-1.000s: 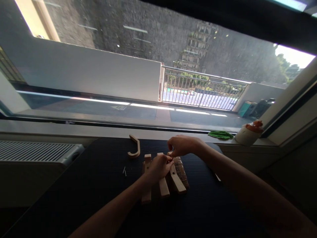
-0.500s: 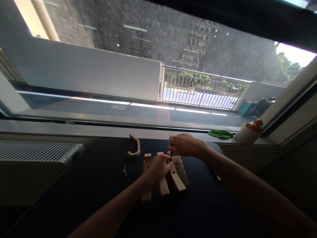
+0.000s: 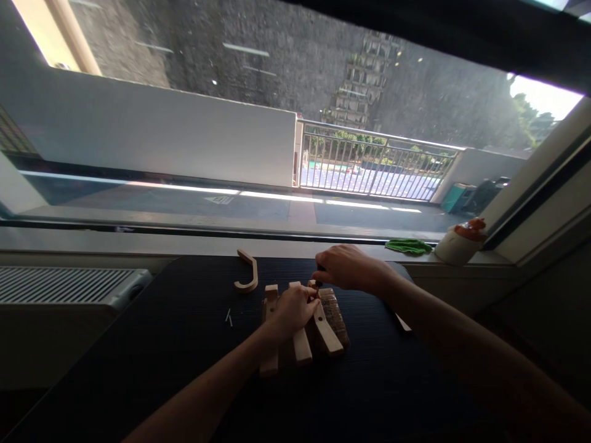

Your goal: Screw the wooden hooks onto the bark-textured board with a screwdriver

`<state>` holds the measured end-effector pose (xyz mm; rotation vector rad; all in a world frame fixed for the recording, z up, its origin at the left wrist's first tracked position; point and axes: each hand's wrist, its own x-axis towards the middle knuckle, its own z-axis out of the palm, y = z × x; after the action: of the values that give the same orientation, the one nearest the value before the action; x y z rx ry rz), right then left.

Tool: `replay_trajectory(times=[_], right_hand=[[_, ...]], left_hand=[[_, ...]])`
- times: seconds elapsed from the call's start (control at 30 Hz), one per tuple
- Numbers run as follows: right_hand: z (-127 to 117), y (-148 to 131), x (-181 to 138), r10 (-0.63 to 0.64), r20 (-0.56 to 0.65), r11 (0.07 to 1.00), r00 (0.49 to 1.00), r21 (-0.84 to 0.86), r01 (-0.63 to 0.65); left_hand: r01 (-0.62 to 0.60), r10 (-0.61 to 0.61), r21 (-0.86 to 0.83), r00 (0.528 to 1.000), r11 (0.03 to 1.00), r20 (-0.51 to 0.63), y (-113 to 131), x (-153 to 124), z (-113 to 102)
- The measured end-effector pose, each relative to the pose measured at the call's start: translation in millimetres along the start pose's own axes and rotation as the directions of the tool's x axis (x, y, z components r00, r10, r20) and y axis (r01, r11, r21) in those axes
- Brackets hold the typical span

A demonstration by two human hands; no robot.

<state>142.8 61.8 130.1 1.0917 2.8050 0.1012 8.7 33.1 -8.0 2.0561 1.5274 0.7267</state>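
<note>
My right hand (image 3: pixel 346 266) is closed around the dark handle of a screwdriver (image 3: pixel 319 283), held upright with its shaft pointing down. Below it, the fingers of my left hand (image 3: pixel 293 311) are closed at the upper end of a pale wooden hook (image 3: pixel 329 333), close by the screwdriver's tip. That hook lies across a rough brown wooden board (image 3: pixel 337 314). Left of it, a second wooden piece (image 3: pixel 303 349) passes under my left hand, and a third (image 3: pixel 269 364) lies partly hidden behind my wrist. Any screw under the tip is hidden by my fingers.
On the dark table (image 3: pixel 184 332) lie a loose J-shaped wooden hook (image 3: pixel 253 271) and two screws (image 3: pixel 229 317). A pale flat piece (image 3: pixel 403 322) shows at the right edge. The windowsill holds a green cloth (image 3: pixel 409 246) and a jar (image 3: pixel 457 246); a radiator (image 3: pixel 69 286) stands left.
The whole view has shifted slightly, so things sit a little further left. Both hands keep their places at the hook, with the right hand's grip on the screwdriver slightly turned.
</note>
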Motion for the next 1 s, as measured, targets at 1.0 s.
replay_trajectory(times=[1.0], right_hand=[[-17, 1, -15, -0.060, 0.016, 0.991, 0.998, 0.125, 0.058]], left_hand=[[0.043, -0.043, 0.012, 0.999, 0.999, 0.012, 3, 0, 0]])
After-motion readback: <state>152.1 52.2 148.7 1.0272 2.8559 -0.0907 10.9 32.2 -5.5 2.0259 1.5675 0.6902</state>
